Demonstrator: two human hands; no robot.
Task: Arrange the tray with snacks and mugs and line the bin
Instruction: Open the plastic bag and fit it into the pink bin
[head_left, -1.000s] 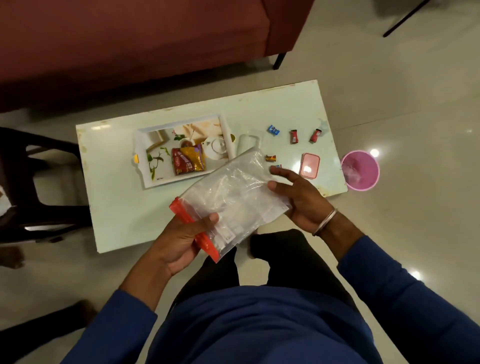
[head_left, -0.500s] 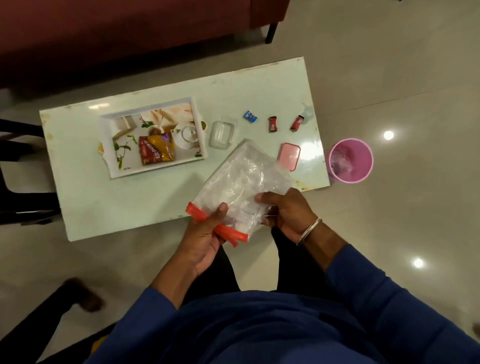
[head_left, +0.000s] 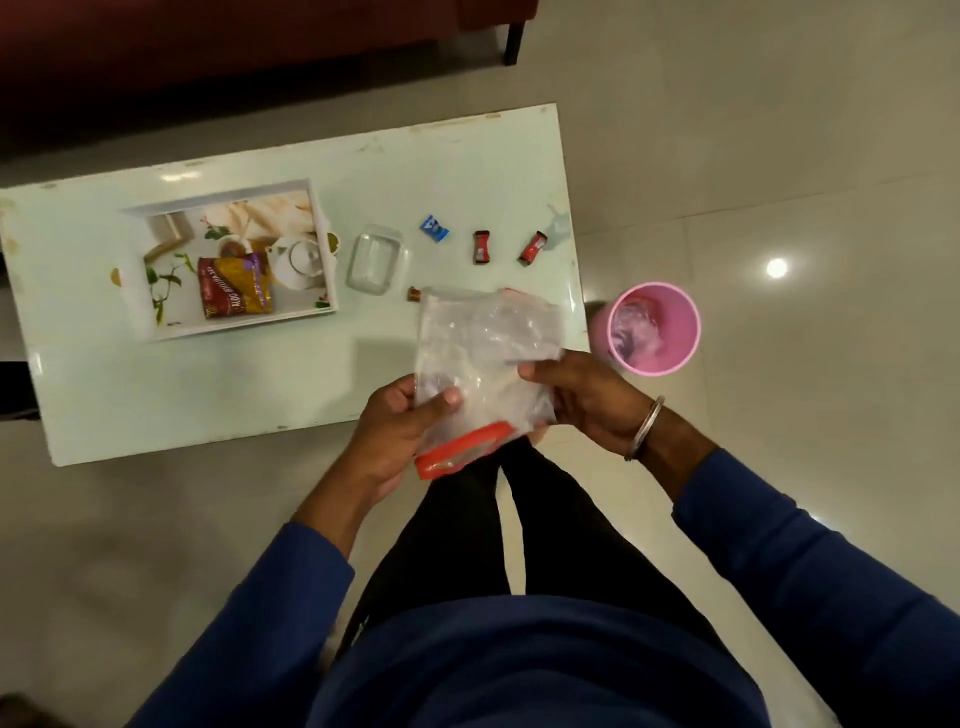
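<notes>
Pale green low table (head_left: 218, 384) on a glossy tiled floor, dark red sofa (head_left: 208, 47) behind it. I see the white tray (head_left: 156, 322) on the table's left part, holding a snack packet (head_left: 235, 287) and a white teapot (head_left: 298, 261). Clear container (head_left: 376, 259) just beside the tray, then a blue candy (head_left: 434, 228) and two red candies (head_left: 481, 247) further right. Pink bin (head_left: 670, 332) on the floor off the table's right end, something clear inside it. My left hand (head_left: 397, 431) and right hand (head_left: 587, 397) both grip a clear plastic bag with red strip (head_left: 483, 353), thumbs pinched on top, above the near table edge.
</notes>
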